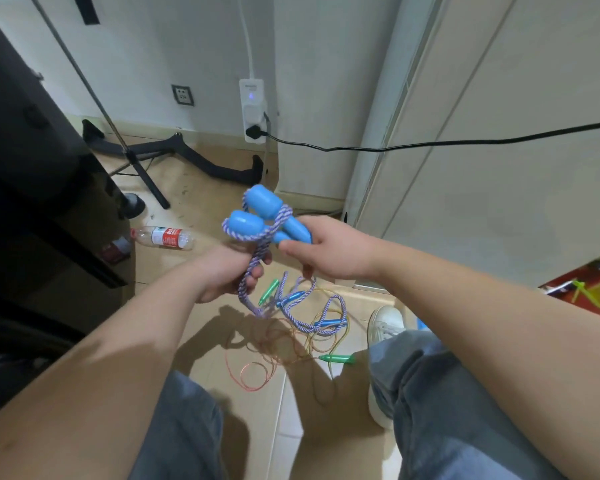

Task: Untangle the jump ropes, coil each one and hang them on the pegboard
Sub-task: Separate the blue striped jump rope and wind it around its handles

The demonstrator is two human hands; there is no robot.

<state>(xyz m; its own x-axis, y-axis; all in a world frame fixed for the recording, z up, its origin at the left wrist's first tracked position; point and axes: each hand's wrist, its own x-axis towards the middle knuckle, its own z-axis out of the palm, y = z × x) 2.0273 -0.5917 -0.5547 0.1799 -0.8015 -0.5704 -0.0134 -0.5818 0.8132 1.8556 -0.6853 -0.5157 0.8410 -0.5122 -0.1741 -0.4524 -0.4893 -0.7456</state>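
A person looks down at their own bare forearms, which reach in from the lower corners and meet just above the centre of the view.

At nine o'clock a dark piece of furniture [32, 161] fills the left edge. Toward eleven o'clock from the hands, a black tripod stand [142, 168] rests on the tan floor [222, 181]. A clear plastic bottle [163, 237] with a red and white label lies on its side at nine o'clock from the hands, near them.

The left hand [222, 271] is closed, its fingers curled round a bundle of strands of a purple and white braided rope [252, 271]. The same rope loops around two fat blue handles [257, 216] just above, at twelve o'clock from that hand. The handles lie side by side, their rounded ends pointing to about eleven o'clock. The right hand [329, 251] grips their narrow ends, thumb on top.

From the left hand the braided rope drops to the floor at six o'clock and joins a loose tangle. In that tangle lie two slim green handles [268, 292], two slim blue handles [329, 323], a thin pinkish rope [257, 372] in loose rings and a thin yellow rope [340, 336], all crossing one another.

A white shoe [385, 323] stands at three o'clock from the tangle, just beside it, above a knee in blue jeans [447, 393].

At twelve o'clock a white power strip [253, 109] hangs on the wall, and a black cable [430, 144] runs from it toward two o'clock. A red box [589, 289] shows at the right edge, at three o'clock.
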